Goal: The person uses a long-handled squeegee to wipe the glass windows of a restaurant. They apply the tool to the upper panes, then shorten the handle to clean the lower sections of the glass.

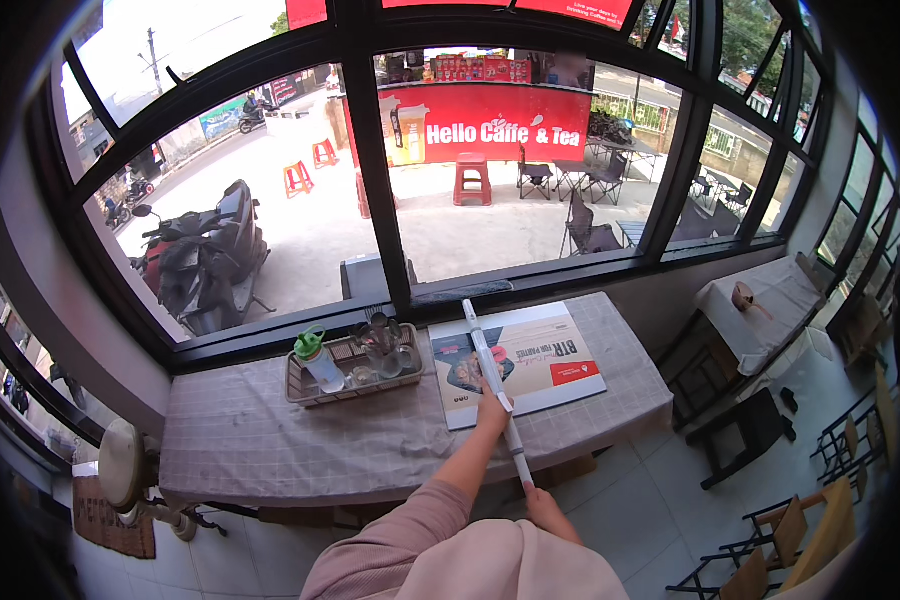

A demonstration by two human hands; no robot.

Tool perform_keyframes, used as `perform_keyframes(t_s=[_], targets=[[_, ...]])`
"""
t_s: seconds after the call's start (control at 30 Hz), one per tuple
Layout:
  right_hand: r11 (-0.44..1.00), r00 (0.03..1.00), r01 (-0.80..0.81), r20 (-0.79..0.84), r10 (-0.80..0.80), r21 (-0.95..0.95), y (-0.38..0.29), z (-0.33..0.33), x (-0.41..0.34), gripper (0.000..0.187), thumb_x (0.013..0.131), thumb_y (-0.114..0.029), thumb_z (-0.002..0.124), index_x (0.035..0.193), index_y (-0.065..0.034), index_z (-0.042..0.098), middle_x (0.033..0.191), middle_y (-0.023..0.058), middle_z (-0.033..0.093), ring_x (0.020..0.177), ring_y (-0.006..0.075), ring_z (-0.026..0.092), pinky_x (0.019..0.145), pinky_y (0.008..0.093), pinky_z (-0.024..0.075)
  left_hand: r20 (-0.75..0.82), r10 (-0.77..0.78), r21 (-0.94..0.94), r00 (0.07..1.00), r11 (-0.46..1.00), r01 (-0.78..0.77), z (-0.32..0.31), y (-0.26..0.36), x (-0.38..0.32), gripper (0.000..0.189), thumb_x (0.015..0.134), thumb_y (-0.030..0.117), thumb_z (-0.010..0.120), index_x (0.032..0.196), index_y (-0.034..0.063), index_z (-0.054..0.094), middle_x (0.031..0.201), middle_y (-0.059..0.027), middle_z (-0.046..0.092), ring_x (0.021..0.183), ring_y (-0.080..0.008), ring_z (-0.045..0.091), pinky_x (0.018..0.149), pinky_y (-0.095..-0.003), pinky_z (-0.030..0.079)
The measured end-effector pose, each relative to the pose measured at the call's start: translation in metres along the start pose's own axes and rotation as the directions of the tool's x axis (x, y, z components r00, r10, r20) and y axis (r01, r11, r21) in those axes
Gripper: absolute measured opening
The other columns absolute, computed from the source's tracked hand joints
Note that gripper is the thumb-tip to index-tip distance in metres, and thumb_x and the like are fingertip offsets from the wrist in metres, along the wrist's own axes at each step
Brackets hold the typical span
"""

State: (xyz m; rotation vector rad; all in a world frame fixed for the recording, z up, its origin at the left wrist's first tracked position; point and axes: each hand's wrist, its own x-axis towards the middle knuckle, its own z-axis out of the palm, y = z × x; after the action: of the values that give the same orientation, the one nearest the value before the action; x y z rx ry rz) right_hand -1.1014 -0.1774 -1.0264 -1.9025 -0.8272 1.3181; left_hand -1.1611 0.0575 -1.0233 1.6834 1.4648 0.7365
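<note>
My left hand point(495, 409) is closed around the middle of a white telescopic pole point(487, 360). Lower down, my right hand point(547, 511) grips the same pole near its bottom end. The pole slants away over the table, and its top is at a long, flat, greyish cleaning head point(461, 292) lying along the bottom rail of the black window frame point(570, 272). Beneath the pole, a printed board point(555, 356) lies on a table with a checked cloth point(255, 442). The board bears writing and a food picture.
Left of the board stands a plastic basket point(307, 399) with a green-capped bottle point(321, 364), glasses and cutlery. A round-headed stand fan point(122, 463) is at the left. Another cloth-covered table point(757, 300), a dark stool point(742, 435) and folding chairs point(787, 529) are at the right.
</note>
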Motion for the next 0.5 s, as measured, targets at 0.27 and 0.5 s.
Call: perform_keyframes(t_s=[0.27,0.5], targets=[[0.987,0.999,-0.031,0.046,0.023,0.159,-0.03,-0.048,-0.052,0.035,0.09,-0.038,0.046,0.083,-0.0039,0.049,0.054,0.0022,0.044,0.044,0.0107,0.042,0.042,0.0266,0.0349,0.049,0.051,-0.321,0.997,0.947,-0.033,-0.011,0.053,-0.028,0.092,0.072,0.017,0.06,0.138,0.0034,-0.004,0.092,-0.024,0.059,0.078,-0.0356,0.061,0.07,-0.0372,0.048],[0.904,0.952,0.258,0.071,-0.299,0.34,-0.074,-0.118,-0.045,0.029,0.093,-0.029,0.043,0.084,-0.0019,0.05,0.054,0.003,0.044,0.042,0.0098,0.043,0.04,0.0229,0.0354,-0.123,0.383,-0.335,0.915,0.852,-0.402,-0.04,0.198,0.002,0.087,0.078,0.018,0.058,0.138,0.0078,-0.005,0.084,-0.0253,0.06,0.074,-0.039,0.061,0.066,-0.0394,0.048]])
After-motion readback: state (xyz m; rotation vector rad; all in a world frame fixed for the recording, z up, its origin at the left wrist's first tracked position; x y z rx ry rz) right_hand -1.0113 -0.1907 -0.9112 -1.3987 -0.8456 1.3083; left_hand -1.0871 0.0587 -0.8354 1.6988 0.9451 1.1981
